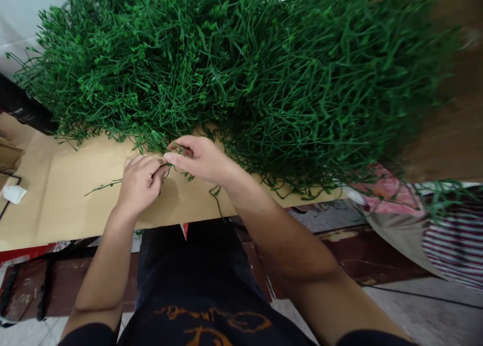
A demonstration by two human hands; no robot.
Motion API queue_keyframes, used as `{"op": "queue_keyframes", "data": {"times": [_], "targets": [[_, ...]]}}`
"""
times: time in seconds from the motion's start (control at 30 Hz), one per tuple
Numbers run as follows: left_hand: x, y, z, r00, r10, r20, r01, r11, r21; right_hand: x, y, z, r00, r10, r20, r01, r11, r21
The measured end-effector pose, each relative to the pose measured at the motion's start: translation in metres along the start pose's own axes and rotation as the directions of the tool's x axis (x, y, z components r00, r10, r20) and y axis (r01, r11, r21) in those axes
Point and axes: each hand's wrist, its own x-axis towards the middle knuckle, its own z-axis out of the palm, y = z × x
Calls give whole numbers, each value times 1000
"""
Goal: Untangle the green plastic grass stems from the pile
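A: What's in the hands?
B: Left hand (pixel 140 181) & right hand (pixel 198 157) both pinch one green sprig (pixel 174 168), at the near edge of the green pile (pixel 241 69).
A: Any container?
B: Just cardboard sheet (pixel 68 195) under it; a loose sprig (pixel 103 187) lies left.

A tan cardboard sheet (pixel 75 195) covers the tabletop and serves as the landmark. A crumpled white scrap (pixel 14 194) lies at its left edge, with a brown cardboard box (pixel 9 154) just behind that. A black object (pixel 22 109) sits beyond the sheet's far left corner. To the sheet's right hang a pink floral cloth (pixel 381 187) and a striped fabric (pixel 455 245). Below its near edge shows dark reddish flooring (pixel 362 255).
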Motion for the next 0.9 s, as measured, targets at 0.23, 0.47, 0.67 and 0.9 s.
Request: {"op": "queue_keyframes", "data": {"times": [0.23,0.47,0.67,0.9], "targets": [[8,-16,22,995,2,-99,-14,993,-119,15,12,-5,997,-52,-61,55,997,57],[2,-23,36,988,-86,-129,30,921,-388,27,22,0,961,-154,-229,99,966,-237],[5,-14,31,990,-81,-115,33,929,-368,36,21,3,906,-268,-326,64,851,-521],[12,-12,26,984,-63,-169,-2,934,-358,50,22,22,783,-403,-474,46,797,-602]]}}
